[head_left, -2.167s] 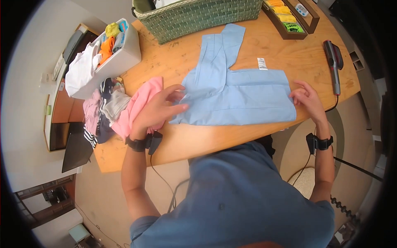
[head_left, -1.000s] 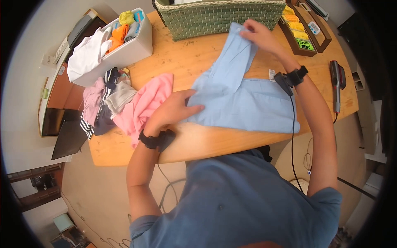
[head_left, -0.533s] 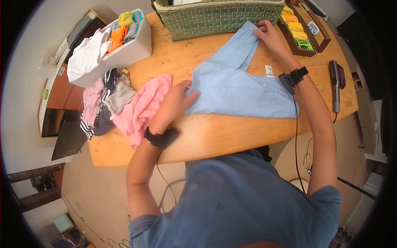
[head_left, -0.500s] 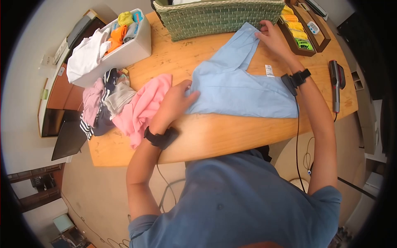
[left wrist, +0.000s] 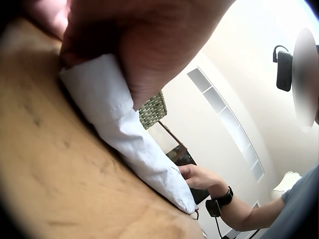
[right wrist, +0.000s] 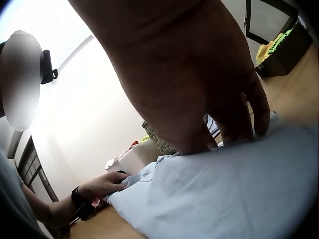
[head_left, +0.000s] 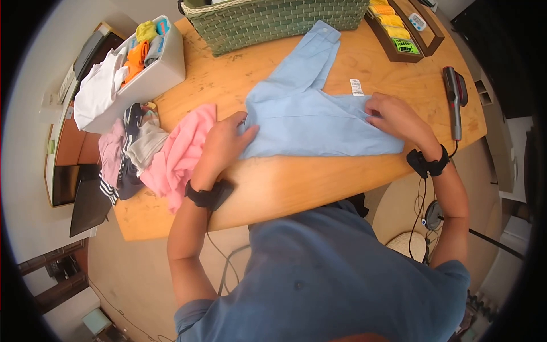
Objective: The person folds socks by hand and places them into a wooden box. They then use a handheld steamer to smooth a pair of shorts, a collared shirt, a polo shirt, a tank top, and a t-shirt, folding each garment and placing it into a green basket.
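Observation:
A folded light-blue shirt point(head_left: 310, 122) lies along the near side of the table, its sleeve point(head_left: 305, 60) stretched toward the back with a buttoned cuff at its end. A white label point(head_left: 356, 87) sticks out from the far edge of the body. My left hand point(head_left: 225, 142) holds the shirt's left edge, thumb on top; its fingers are partly hidden in the left wrist view. My right hand point(head_left: 396, 117) pinches cloth near the far right edge, with fingertips down on the fabric in the right wrist view point(right wrist: 199, 99).
Left of the shirt lies a clothes pile with a pink garment point(head_left: 185, 151) on its near side. Behind are a white bin point(head_left: 154, 77) of clothes, a green woven basket point(head_left: 273, 28) and a brown box point(head_left: 399, 48) with yellow items. A corded grey handheld appliance point(head_left: 454, 102) lies at right.
My right hand has let go of the sleeve's cuff end and come back to the shirt's right part. The sleeve now lies angled back. My left hand stays at the left edge.

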### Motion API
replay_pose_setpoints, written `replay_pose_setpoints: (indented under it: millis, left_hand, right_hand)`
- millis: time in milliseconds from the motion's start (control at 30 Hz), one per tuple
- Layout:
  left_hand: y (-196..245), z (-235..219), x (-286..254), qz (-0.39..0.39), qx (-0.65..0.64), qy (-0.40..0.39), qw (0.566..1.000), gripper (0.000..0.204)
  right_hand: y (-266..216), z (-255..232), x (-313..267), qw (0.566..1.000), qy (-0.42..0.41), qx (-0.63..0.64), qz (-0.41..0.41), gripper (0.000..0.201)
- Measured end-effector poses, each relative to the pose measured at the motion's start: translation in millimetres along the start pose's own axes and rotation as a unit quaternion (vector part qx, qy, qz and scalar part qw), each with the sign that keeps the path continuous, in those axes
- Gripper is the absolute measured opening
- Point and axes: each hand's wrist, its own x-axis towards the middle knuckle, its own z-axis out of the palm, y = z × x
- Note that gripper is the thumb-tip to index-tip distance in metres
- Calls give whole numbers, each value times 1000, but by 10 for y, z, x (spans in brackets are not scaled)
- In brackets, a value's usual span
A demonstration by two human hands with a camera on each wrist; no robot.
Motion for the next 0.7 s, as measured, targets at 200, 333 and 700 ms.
replay_pose_setpoints:
  millis: [200,333,700]
  left_hand:
    - [-50,32,-2,18,-10,9,1000,37]
    - [-61,45,-4,32,5,19,999,38]
    - [-27,30,23,13,16,-3,1000,42]
  right_hand:
    - [280,-133,41,974,51,208,69,15]
    - [490,15,138,982,88,131,100,14]
    - [466,-143,1133,946,151,233,168,52]
